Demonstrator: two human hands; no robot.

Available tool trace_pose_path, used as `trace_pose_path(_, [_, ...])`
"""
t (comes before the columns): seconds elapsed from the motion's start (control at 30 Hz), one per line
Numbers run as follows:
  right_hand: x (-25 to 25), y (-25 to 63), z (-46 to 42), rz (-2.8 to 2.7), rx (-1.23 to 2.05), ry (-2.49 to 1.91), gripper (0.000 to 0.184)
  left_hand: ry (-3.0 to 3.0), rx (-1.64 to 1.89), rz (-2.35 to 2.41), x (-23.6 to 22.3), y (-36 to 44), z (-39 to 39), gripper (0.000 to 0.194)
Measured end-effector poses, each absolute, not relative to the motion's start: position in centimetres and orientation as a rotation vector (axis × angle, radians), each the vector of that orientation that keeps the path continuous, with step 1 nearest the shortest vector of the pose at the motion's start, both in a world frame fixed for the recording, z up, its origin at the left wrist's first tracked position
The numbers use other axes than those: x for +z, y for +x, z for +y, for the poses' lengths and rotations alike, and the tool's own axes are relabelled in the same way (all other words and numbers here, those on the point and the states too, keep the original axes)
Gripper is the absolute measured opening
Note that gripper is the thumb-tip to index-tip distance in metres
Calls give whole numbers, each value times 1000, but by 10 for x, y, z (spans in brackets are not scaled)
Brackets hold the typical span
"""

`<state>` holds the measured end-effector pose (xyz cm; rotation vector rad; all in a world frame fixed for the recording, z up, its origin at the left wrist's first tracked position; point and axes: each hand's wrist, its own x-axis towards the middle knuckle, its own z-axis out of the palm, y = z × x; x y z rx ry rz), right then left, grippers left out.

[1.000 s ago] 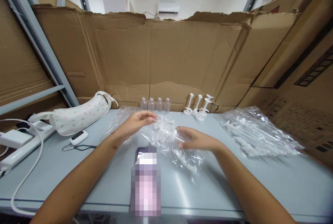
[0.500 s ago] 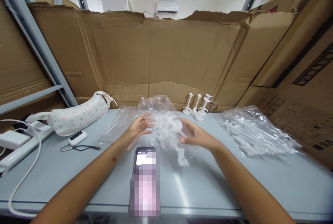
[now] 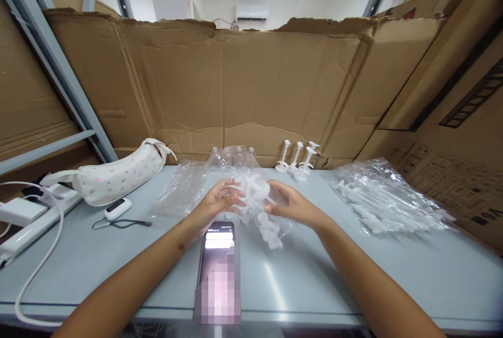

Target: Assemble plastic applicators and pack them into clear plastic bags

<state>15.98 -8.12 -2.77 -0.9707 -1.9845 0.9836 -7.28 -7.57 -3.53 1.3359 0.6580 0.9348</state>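
Between my two hands is a clear plastic bag (image 3: 256,189) full of small white plastic parts (image 3: 269,232), some rounded; their exact kind cannot be made out. My left hand (image 3: 218,199) has its fingers curled against the bag's left side. On the other side, my right hand (image 3: 291,203) grips the bag between thumb and fingers. The bag's lower part droops toward the table. Just behind it lies another clear bag (image 3: 231,157) with transparent bottle-like shapes inside. A lit phone (image 3: 217,259) lies in front of my left hand.
Several white plastic stands (image 3: 302,164) stand at the back. To the right lies a large clear bag (image 3: 387,204) with white pieces. A flat clear bag (image 3: 178,191), white patterned pouch (image 3: 118,175), small white device (image 3: 118,209) and power strip (image 3: 35,222) are at left. Cardboard (image 3: 251,81) walls the table.
My left hand has moved right and closed in on the bag, its fingers now against it. My right hand stays at the bag's right side. The white parts have shifted slightly.
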Motion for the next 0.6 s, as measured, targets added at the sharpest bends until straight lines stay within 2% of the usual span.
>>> trace_pose_path(0.13, [-31, 158, -79, -1918, 987, -987, 41, 1397, 851, 720, -40, -69, -79, 48])
trace_pose_path(0.4, [-35, 154, -79, -1831, 1010, -1016, 56, 1538, 922, 805, -43, -67, -77, 47])
trace_pose_path(0.6, [-38, 157, -75, -1706, 918, -1076, 57, 2117, 828, 1107, -51, -83, -67, 33])
